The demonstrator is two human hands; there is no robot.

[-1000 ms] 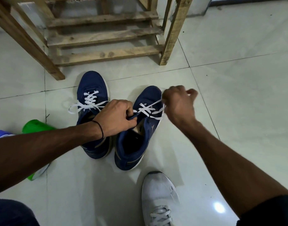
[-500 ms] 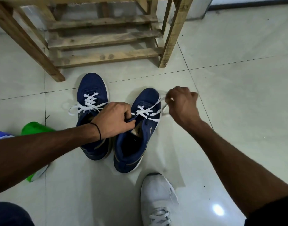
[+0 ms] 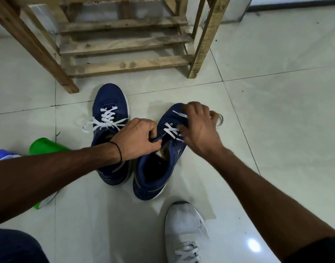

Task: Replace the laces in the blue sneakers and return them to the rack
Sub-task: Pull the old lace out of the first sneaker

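Blue sneakers [image 3: 110, 97] stand side by side on the glossy tiled floor [image 3: 277, 111], just short of the rough slatted wooden rack [image 3: 125, 63]. The left sneaker's flat white laces [image 3: 107, 118] are crossed to the top, with the ends loose. The right sneaker [image 3: 153, 173] looks only partly laced. The left hand [image 3: 136, 141] keeps a narrow grip, pinching navy fabric at its throat. The right hand [image 3: 199, 130] is curled and blurred over the lacing, so I cannot tell its grip. I'd judge that tying and racking remain.

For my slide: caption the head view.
Left hand grips a blue sneaker; right hand, blurred, at its white lace.
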